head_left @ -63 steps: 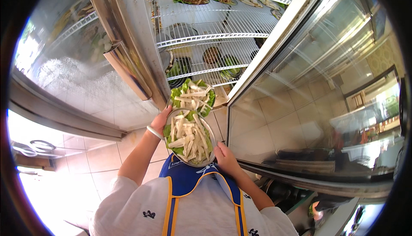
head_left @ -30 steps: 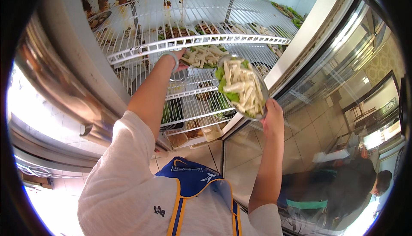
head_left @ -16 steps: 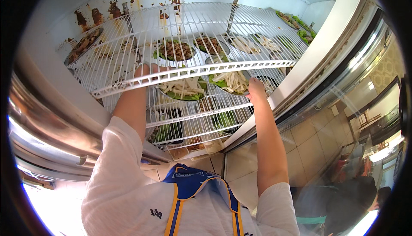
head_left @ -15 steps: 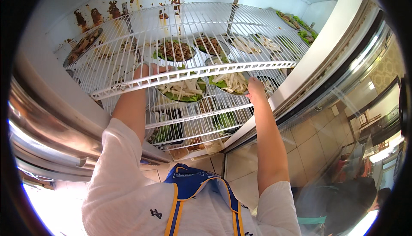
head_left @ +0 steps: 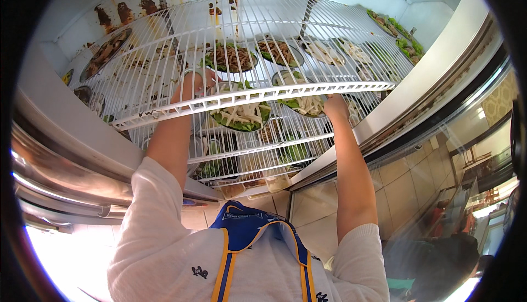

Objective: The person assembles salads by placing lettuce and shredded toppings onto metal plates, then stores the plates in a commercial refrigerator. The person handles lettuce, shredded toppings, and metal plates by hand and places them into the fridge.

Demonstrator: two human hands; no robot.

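Below a white wire shelf in a refrigerated cabinet, my left hand (head_left: 201, 80) reaches in beside the left rim of an oval plate of pale strips on lettuce (head_left: 240, 116). Wires cross its fingers, and its grip is unclear. My right hand (head_left: 336, 107) is closed on the right edge of a second plate of pale strips on green leaves (head_left: 305, 105). The shelf's front rail (head_left: 252, 92) partly covers both plates. Farther in are two plates of brown strips on lettuce, one on the left (head_left: 229, 59) and one on the right (head_left: 280, 54).
The upper wire shelf (head_left: 148, 55) spans above my hands. More plates of pale strips (head_left: 324, 52) stand at the back right. Lower down are a lower wire rack (head_left: 258, 152) and containers of greens (head_left: 217, 167). A glass door (head_left: 406, 181) swings out at right.
The view has shifted slightly. My left hand has moved a little deeper, its fingers now angled upward. My right hand stays at the right plate's edge, slightly higher.
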